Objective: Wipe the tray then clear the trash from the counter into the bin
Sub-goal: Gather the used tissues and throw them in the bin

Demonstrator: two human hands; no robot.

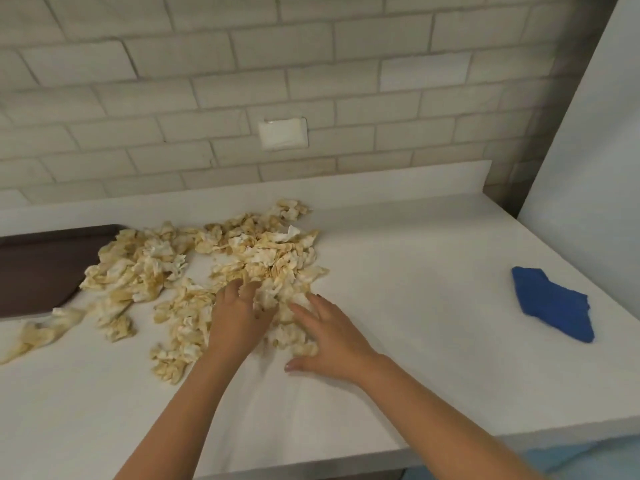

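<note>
Both hands, left hand and right hand, fingers apart on the trash; bare tabletop toward 3 o'clock.

White tabletop, plain and unpatterned. Crumpled paper scraps in cream and white, stained with yellowish-tan blotches. Dark brown tray, one flat colour. Deep blue cloth, solid, no print. Off-white wall tiles laid in a staggered brick pattern with greyish grout lines. Cream-white wall plate among the tiles. Pale grey-white panel at far right, plain.
</note>
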